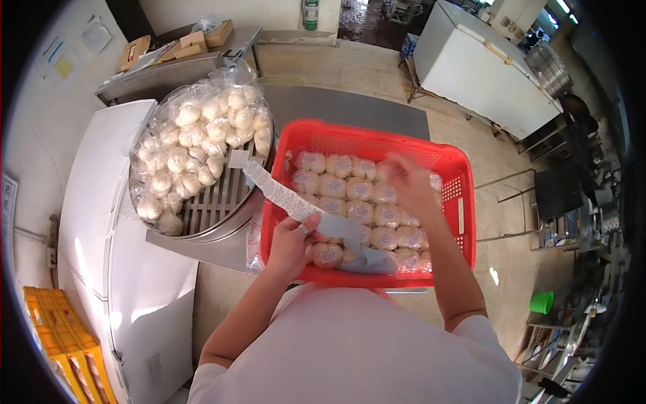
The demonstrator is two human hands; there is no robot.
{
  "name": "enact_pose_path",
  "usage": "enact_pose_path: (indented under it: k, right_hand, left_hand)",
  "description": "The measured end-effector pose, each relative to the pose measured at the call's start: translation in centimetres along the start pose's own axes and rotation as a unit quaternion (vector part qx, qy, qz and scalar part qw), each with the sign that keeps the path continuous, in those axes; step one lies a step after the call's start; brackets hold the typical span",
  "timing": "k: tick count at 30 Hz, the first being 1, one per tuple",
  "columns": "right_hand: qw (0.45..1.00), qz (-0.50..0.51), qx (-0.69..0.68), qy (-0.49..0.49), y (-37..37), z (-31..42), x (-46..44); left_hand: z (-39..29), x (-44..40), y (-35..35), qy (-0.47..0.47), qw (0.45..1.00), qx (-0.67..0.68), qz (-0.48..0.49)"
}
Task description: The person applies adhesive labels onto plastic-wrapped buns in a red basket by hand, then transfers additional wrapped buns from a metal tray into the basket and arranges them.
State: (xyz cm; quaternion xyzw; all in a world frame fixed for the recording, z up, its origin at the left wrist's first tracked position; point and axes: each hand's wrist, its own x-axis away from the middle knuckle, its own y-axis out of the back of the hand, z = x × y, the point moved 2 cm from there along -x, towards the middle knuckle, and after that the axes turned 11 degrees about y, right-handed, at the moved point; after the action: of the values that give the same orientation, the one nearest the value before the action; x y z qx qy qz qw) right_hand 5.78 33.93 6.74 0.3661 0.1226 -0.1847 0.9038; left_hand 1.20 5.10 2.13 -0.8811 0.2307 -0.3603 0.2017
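Standing over a grey worktop (pixel 343 104), a person in a white shirt (pixel 363 343) has both arms stretched toward a red basket (pixel 447 153). Just beside it, on the left, is a round slatted tray (pixel 229 192) bearing a clear bag (pixel 232 73) of loose buns (pixel 192 135). Inside the basket sit the wrapped buns (pixel 333 186), packed in close rows; the right arm hides a few.

Across the basket's left side runs a long strip (pixel 286 196). One end, white and printed, slants over the left rim toward the tray; the other, blue-grey, droops onto the buns nearest the person. The left hand (pixel 291 246) has its grip closed on the strip's middle, thumb against fingers. The right hand (pixel 408 180) is a blur above the far rows; whether its grip is empty or pinching something, I cannot tell.

Smallest are the printed labels (pixel 328 256) on top of most buns I can see.

The drooping end looks like the likeliest trouble: a tug from the left hand could drag it across the buns, shifting them or scuffing a label. A swing leftward might snag the printed end on the rim or the bag. A hasty right hand could nudge a bun or crease its wrapper.
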Motion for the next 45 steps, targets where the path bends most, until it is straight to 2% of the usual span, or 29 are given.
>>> enact_pose_path:
  k: [1,3,5,8,11,14,20,23,26,29,32,35,36,37,38,40,42,43,45]
  right_hand:
    - [0.993,0.033,-0.109,0.035,-1.6,1.8,0.1]
    - [0.977,0.083,-0.194,0.03,-4.2,7.8,0.8]
    - [0.942,0.213,-0.247,-0.079,-6.8,9.9,0.8]
    - [0.98,0.172,-0.103,0.016,-8.1,10.2,1.4]
    - [0.976,0.167,-0.121,0.073,-7.8,10.0,1.4]
    - [0.969,0.116,-0.212,0.046,-8.0,10.7,2.2]
    - [0.975,0.096,-0.119,0.161,-7.4,11.9,2.7]
    - [0.971,0.097,-0.111,0.186,-7.4,11.6,3.1]
    - [0.975,0.089,-0.114,0.169,-7.6,11.5,3.7]
    - [0.973,0.083,-0.034,0.215,-7.6,11.4,4.3]
    - [0.965,0.067,0.0,0.254,-7.0,12.1,4.7]
    - [0.95,0.048,-0.045,0.304,-5.9,13.9,5.1]
    - [0.959,0.041,-0.091,0.267,-5.5,13.5,5.3]
    - [0.963,0.034,-0.136,0.229,-5.3,12.9,5.5]
    - [0.964,0.025,-0.182,0.191,-5.2,12.3,5.7]
    - [0.983,-0.071,-0.093,0.14,-2.5,8.6,4.8]
    - [0.991,-0.085,0.06,-0.081,2.4,4.9,3.6]
    - [0.977,-0.122,0.149,-0.09,3.5,-1.5,3.8]
    - [0.961,-0.102,0.202,-0.156,6.6,-8.8,4.5]
  left_hand:
    - [0.1,-0.1,0.1,0.002,1.0,-0.017,-0.004]
    - [0.2,-0.1,-0.2,-0.004,0.999,-0.039,-0.004]
    - [0.2,0.2,-0.4,-0.021,0.998,-0.051,0.004]
    - [0.5,-0.1,0.8,0.015,0.997,-0.074,0.028]
    - [-0.2,0.0,1.1,0.042,0.994,0.074,0.065]
    - [-1.0,0.7,-0.3,0.047,0.994,0.081,0.054]
    - [-0.9,0.8,0.1,0.059,0.986,0.099,0.119]
    - [-0.4,0.3,0.7,0.058,0.989,0.04,0.128]
    - [-0.7,0.9,0.3,0.129,0.981,0.09,0.11]
    - [-1.2,1.5,-0.3,0.157,0.981,0.085,0.081]
    - [-1.0,1.1,-0.3,0.133,0.979,0.102,0.117]
    - [-1.1,1.0,0.3,0.169,0.975,0.112,0.088]
    - [-1.1,1.1,0.2,0.187,0.973,0.118,0.073]
    - [-1.5,1.4,-0.5,0.179,0.976,0.126,0.02]
    - [-1.3,1.1,-0.8,0.149,0.98,0.13,0.014]
    - [-1.1,0.7,-1.1,0.089,0.987,0.136,0.003]
    - [-0.8,0.3,-0.3,0.086,0.988,0.125,0.031]
    - [-0.6,0.2,0.0,0.079,0.989,0.12,0.035]
    - [-0.5,0.2,0.0,0.071,0.99,0.116,0.047]
